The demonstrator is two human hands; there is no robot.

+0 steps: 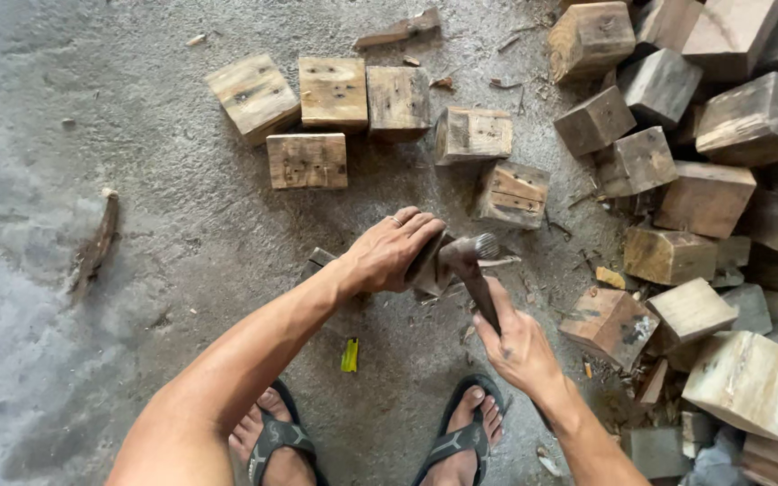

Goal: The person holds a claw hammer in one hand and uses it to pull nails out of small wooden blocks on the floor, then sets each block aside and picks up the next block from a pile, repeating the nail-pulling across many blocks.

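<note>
The left hand (389, 256) is covering most of the wooden block (425, 270) under it; the block pile (731, 207) is running off the right edge, and the hammer (474, 270) handle is disappearing inside the right hand (517, 346).

floor (92, 108): mottled grey concrete | row of blocks (333, 93): pale tan wood with dark nail holes | pile of blocks (722, 180): weathered grey, brown and cream | hammer (472, 261): dull grey-brown metal | scrap (350, 355): bright yellow-green | sandals (461, 436): black with grey strap marks
</note>
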